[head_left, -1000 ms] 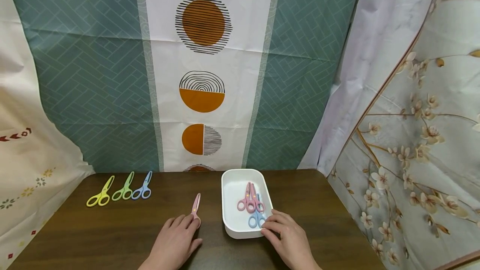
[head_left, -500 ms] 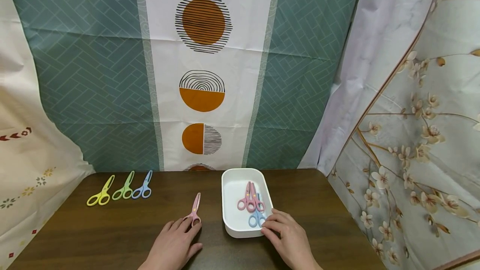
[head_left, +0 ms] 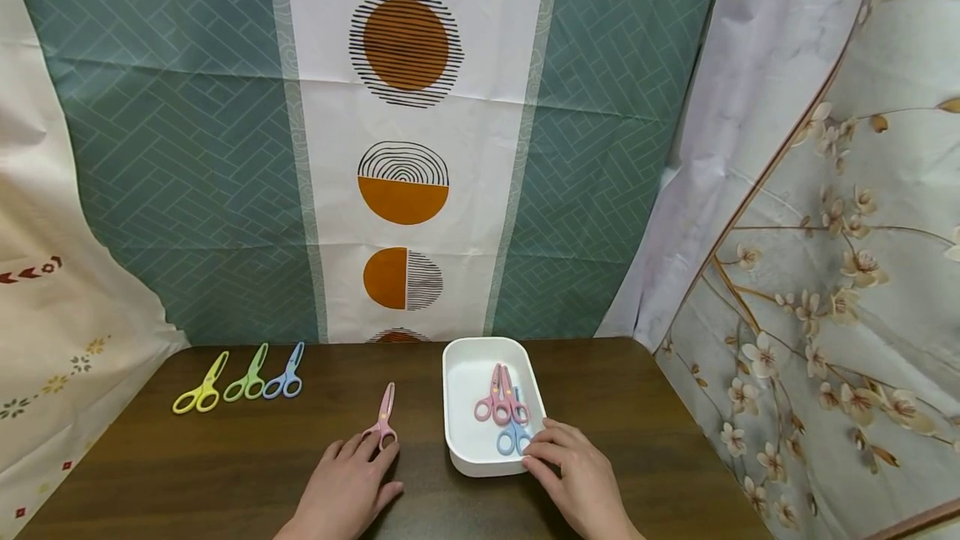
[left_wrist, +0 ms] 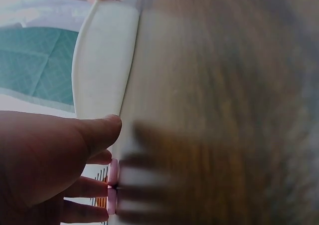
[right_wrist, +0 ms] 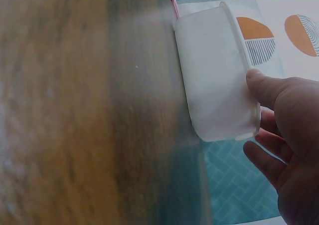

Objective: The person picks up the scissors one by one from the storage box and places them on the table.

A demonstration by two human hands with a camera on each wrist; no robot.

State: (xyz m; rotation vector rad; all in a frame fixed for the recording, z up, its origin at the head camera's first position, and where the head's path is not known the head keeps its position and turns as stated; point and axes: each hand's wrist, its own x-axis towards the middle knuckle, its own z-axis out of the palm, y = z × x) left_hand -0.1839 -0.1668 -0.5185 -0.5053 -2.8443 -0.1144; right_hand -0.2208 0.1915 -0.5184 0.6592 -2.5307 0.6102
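A pair of pink scissors [head_left: 385, 419] lies on the dark wooden table, blades pointing away. My left hand [head_left: 347, 482] rests its fingertips on the scissors' handle loops; in the left wrist view these fingers are fairly straight and touch the pink handles [left_wrist: 112, 200], with the thumb apart. A white plastic box [head_left: 467, 440] stands to the right. My right hand [head_left: 573, 473] holds the box's near right corner between thumb and fingers at the rim, also seen from the side in the right wrist view. Inside the box lie pink scissors [head_left: 495, 402] and blue scissors [head_left: 513, 438], partly overlapping.
At the table's far left, yellow scissors [head_left: 202, 388], green scissors [head_left: 250, 377] and blue scissors [head_left: 287, 377] lie in a row. A patterned curtain [head_left: 405, 190] hangs behind the table [head_left: 225, 473]. A floral cloth [head_left: 817, 315] borders the right side.
The pink scissors under my left fingertips have slid slightly left and away, showing more of their handle loops. My right hand and the box have stayed in place.
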